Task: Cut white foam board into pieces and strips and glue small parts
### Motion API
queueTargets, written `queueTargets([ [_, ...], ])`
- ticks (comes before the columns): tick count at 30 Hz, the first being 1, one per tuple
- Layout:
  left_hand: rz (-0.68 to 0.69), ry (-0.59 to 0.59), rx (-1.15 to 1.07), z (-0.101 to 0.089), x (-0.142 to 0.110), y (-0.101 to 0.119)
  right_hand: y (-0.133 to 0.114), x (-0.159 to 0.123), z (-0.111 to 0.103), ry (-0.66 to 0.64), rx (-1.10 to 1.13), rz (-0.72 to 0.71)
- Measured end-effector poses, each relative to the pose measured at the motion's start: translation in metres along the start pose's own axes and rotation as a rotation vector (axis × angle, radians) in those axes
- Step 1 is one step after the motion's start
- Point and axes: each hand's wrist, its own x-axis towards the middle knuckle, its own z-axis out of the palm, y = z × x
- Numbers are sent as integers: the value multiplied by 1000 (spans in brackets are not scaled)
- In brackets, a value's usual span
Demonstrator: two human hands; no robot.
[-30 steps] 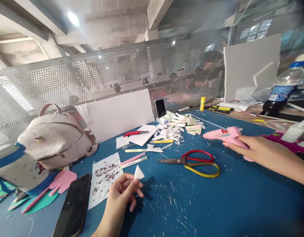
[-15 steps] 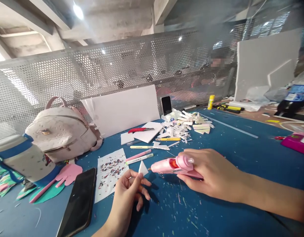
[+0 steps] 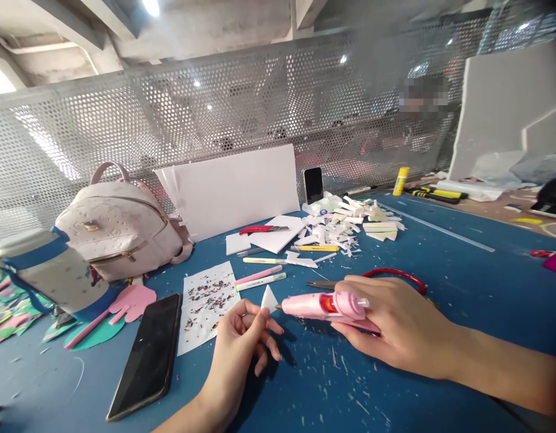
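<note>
Facing a perforated metal screen (image 3: 232, 102) far beyond both hands, and reaching out over a blue counter (image 3: 476, 294) beneath them. Got a wide white board (image 3: 232, 189) standing on edge beyond the left hand (image 3: 241, 337), then a pale backpack (image 3: 119, 225) farther left, and a heap of white scraps (image 3: 338, 225) out beyond the right hand (image 3: 395, 322). Next down, a white-and-blue tumbler (image 3: 47, 270), well left of the left hand. To the grips now: half-curling the left hand, thumb pinched to forefinger; wrapping the right hand closed around a pink glue gun (image 3: 323, 305), nozzle aimed at the left hand. Spotting a speckled paper sheet (image 3: 205, 300) just beyond the left hand, scissors (image 3: 321, 284) partly hidden behind the right, and a black phone (image 3: 146, 355) lying left of the left hand. Past those fingers, a pink pen (image 3: 259, 276) beside a white pen (image 3: 262, 281). And smallest of all: pinching a white triangle (image 3: 268, 299) in the left hand, point up, raised off the counter between both hands, nozzle right at its edge, too close to call touching or apart.
</note>
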Motion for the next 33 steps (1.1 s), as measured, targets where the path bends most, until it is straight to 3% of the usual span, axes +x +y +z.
queueTargets([
  [33, 16, -20, -15, -3, 2, -8, -1, -3, 7, 22, -94, -31],
])
